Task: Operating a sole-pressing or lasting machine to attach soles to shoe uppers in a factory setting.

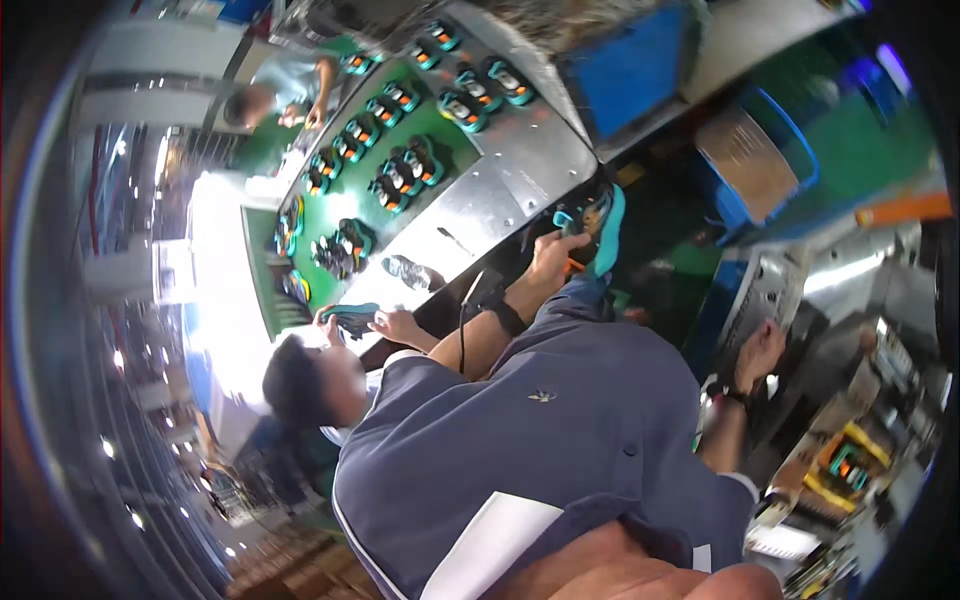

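My left hand (552,258) is closed around the upper of a shoe (608,235) with a thick teal sole, held on its side just past the edge of the metal table. Orange shows by my fingers. My right hand (760,355) is held out to the right beside a metal machine (775,280). Nothing shows in it, and its fingers look loosely bent and apart.
Several teal-soled shoes (400,172) stand in rows on the green and metal table (520,175). To my left a co-worker (310,380) holds a shoe (352,318); another person (285,90) works across the table. A blue-framed chair (750,160) stands at the upper right.
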